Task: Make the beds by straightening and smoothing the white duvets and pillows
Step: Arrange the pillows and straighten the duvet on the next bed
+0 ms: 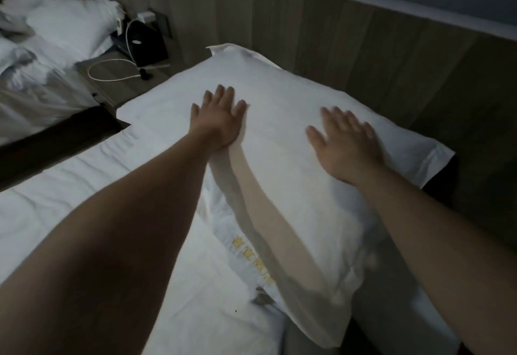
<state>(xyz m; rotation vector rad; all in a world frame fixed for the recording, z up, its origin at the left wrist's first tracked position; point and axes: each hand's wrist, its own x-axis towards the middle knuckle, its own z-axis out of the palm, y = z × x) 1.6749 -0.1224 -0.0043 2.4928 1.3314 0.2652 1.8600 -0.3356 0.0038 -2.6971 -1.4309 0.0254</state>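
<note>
left hand (216, 121) flat on pillow (293, 181), fingers spread | right hand (347, 146) flat on pillow, fingers spread | duvet (84, 186) beside pillow

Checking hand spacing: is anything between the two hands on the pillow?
Nothing: the head view shows only bare white pillow fabric between the left hand and the right hand.

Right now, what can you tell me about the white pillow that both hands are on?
The white rectangular fabric pillow lies flat at the head of the near bed, its long far side along the wood-panelled wall. It looks plump and mostly smooth, with a flat flanged border; the far left corner flap sticks up. The left hand and the right hand rest palm-down on top, fingers straight and spread. Its near edge overlaps white bedding.
</note>
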